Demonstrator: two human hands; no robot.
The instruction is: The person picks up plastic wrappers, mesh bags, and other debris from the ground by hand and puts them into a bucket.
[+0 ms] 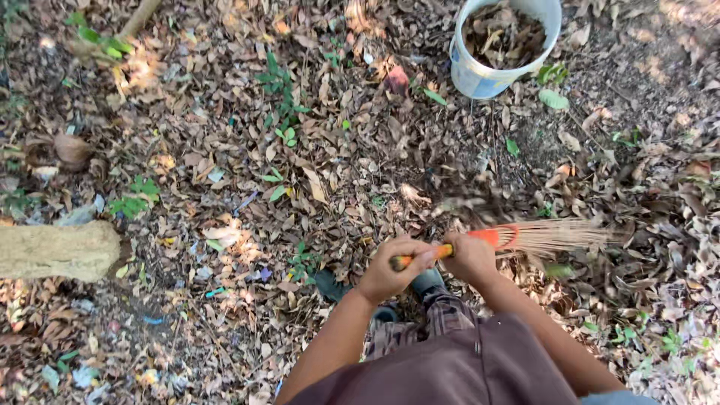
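Both hands gripping a short broom, lower centre of frame.
Left hand (391, 271) and right hand (470, 257) are clenched around the orange broom (499, 238); leaf-filled bucket (480, 76) stands upper right.

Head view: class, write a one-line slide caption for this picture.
Both hands, left and right, grip an orange-handled broom over dry leaf litter, near a leaf-filled white bucket.

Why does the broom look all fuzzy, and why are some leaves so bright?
In the head view, the broom bristles are smeared by motion blur, while both hands' grip on the orange handle, left hand and right hand, looks fairly sharp. Sun patches glare on the dry leaves at the left; most of the ground is dappled shade. The bucket stays clear.
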